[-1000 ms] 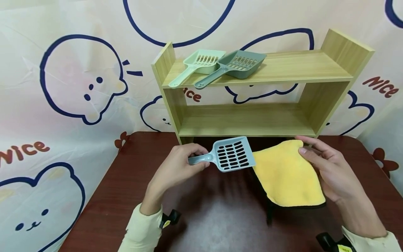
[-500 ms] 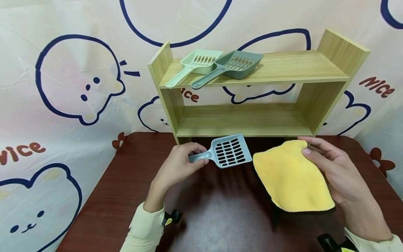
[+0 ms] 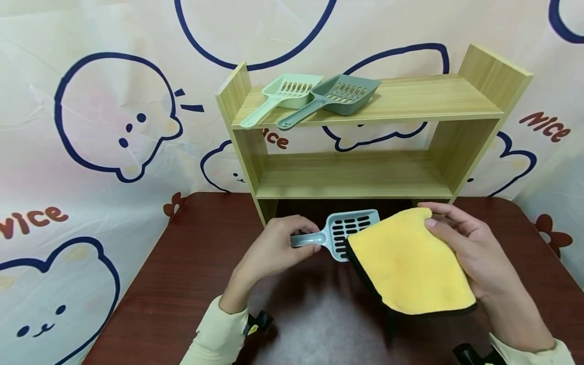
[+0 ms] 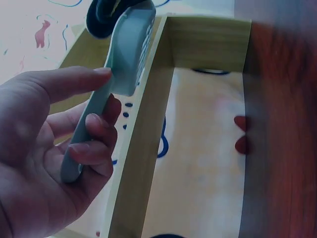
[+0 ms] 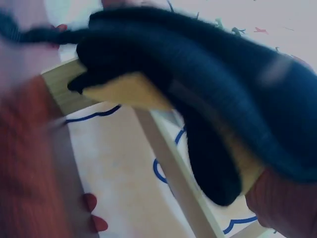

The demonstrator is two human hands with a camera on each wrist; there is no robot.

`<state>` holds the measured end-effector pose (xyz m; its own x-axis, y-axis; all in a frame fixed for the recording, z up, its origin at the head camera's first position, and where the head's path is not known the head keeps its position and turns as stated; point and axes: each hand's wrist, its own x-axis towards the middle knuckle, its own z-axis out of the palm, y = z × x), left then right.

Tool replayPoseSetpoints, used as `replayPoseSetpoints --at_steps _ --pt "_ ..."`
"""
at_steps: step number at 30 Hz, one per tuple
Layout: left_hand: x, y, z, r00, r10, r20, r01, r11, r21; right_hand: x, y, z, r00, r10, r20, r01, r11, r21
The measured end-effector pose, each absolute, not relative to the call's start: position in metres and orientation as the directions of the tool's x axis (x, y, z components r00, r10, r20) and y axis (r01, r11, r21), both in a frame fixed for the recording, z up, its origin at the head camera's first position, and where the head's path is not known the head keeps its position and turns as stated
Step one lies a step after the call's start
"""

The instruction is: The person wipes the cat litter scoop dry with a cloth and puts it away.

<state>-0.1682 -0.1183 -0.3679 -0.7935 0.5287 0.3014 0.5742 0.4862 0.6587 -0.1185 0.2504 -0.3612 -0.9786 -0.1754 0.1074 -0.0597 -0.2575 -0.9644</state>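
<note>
My left hand point(image 3: 280, 246) grips a light blue slotted litter scoop point(image 3: 327, 237) by its handle; in the left wrist view the fingers curl round that handle point(image 4: 89, 119). A yellow cloth point(image 3: 410, 263) with a dark edge hangs from my right hand point(image 3: 476, 253), which pinches it near the upper corner. From the head, the cloth covers the right part of the scoop's slotted pan; whether they touch is hidden. The right wrist view shows the cloth's dark side point(image 5: 213, 84) in folds, blurred, hiding most of that hand.
Behind the hands stands a pale wooden shelf point(image 3: 356, 175) on a dark red-brown table point(image 3: 182, 284). On its top board, at the left, lie a mint-green scoop point(image 3: 292, 94) and a grey-green scoop point(image 3: 349, 99), side by side with handles over the front edge.
The scoop and left hand have moved right and lower. The cloth shifted right, slightly apart from the scoop, then came back left and now overlaps the scoop's pan.
</note>
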Motion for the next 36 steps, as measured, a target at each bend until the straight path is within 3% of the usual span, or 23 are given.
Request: replayPoseSetpoints --at_steps 11,18,26,36 --pt "-0.156 -0.102 -0.369 -0.791 0.536 0.297 0.567 0.456 0.687 -0.119 0.225 -0.365 -0.982 0.044 0.184 -0.182 0.043 -0.982" --pt "-0.149 -0.093 -0.369 -0.794 0.529 0.300 0.571 0.480 0.666 -0.120 0.215 -0.368 -0.960 0.129 0.247 -0.172 0.423 -0.890" --pt "-0.144 -0.082 -0.376 -0.810 0.512 0.285 0.546 0.481 0.687 -0.116 0.206 -0.374 -0.944 0.138 0.300 -0.188 0.521 -0.833" --pt "-0.139 -0.070 -0.382 -0.790 0.531 0.306 0.582 0.493 0.647 -0.112 0.184 -0.382 -0.904 0.106 0.414 -0.259 0.635 -0.728"
